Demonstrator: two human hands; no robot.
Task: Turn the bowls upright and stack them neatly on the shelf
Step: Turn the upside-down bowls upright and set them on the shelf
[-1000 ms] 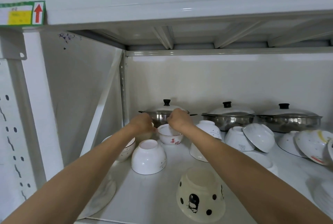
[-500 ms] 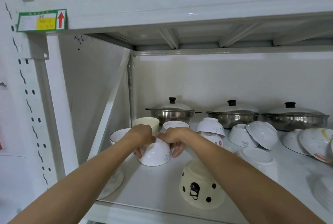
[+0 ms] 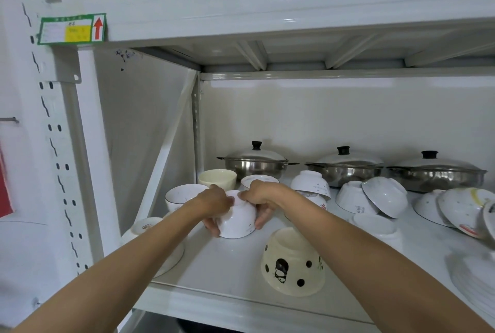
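Bowl (image 3: 237,221) between both hands (image 3: 242,202) (upside down).

Bare shelf floor (image 3: 230,265) lies open in front of the inverted white bowl (image 3: 237,221), hemmed on the right by an upturned spotted cream bowl (image 3: 293,263), on the left by a black-rimmed bowl (image 3: 182,196), with lidded steel pots (image 3: 254,164) behind.

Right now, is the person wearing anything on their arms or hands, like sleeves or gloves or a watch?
No. Both arms are bare for as far as the picture shows, with no sleeve in view. The left hand and the right hand have no gloves, and no watch, bracelet or ring can be seen on the parts that show.
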